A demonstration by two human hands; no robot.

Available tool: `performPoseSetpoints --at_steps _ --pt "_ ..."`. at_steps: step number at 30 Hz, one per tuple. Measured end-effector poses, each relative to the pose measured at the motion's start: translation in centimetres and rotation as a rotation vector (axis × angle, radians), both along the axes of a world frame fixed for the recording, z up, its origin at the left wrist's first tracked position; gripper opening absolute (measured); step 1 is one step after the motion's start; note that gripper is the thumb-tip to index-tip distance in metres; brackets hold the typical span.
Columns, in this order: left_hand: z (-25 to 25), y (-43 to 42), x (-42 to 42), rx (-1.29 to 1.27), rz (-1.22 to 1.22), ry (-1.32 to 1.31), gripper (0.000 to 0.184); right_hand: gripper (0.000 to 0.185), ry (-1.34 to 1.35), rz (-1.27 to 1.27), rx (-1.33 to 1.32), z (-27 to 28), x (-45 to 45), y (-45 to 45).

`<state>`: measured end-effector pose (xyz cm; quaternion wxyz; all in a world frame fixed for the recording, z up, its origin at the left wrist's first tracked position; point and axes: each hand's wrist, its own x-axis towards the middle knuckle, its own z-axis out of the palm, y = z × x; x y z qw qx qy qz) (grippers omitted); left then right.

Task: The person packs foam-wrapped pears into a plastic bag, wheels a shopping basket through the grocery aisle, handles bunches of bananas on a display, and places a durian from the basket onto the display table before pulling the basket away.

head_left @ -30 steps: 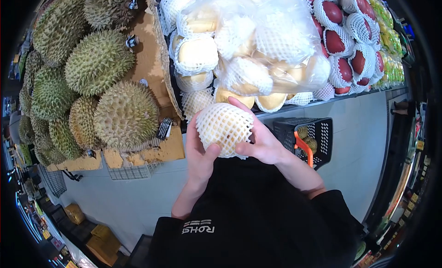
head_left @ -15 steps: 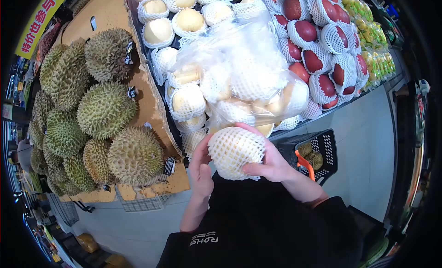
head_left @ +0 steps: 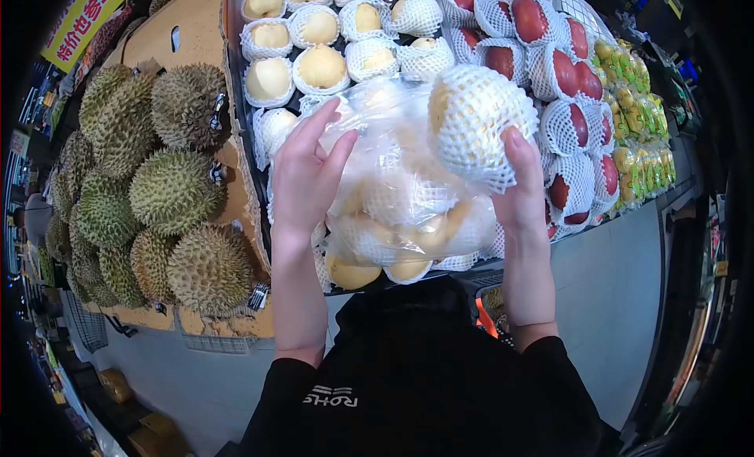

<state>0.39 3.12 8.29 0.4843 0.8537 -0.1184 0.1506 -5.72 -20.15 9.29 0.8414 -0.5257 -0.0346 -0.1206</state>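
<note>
Held in the right hand (head_left: 522,174), thumb pressed to its near side, is a foam-netted fruit (head_left: 481,123) at one o'clock. At ten o'clock, the left hand (head_left: 302,174) is held empty, thumb and fingers spread. At the centre, a clear plastic bag (head_left: 393,160) is seen, netted fruit (head_left: 412,201) showing through; contact with the left hand cannot be judged. Durians (head_left: 208,268) are heaped at nine, red fruit (head_left: 565,72) is stacked at two, and pale fruit (head_left: 320,66) is set in rows at eleven.

Gap above bag (head_left: 404,198) (fruit (head_left: 481,123) at right)
</note>
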Motion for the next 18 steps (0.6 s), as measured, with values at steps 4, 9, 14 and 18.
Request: performPoseSetpoints --at_steps 4,9,14,18 --pt "-0.6 -1.0 -0.4 -0.102 -0.116 0.016 0.007 0.058 -0.104 -0.044 -0.145 2.4 6.0 -0.2" --pt "-0.9 -2.0 -0.4 -0.102 -0.451 -0.204 0.008 0.055 -0.098 0.350 -0.350 4.0 11.7 1.4" --pt "-0.2 -0.5 -0.6 -0.045 -0.458 -0.338 0.010 0.050 0.070 0.676 -0.713 1.5 15.1 1.5" --pt "-3.1 1.0 -0.7 -0.445 -0.042 -0.512 0.024 0.043 0.200 0.809 -0.740 1.3 14.7 0.7"
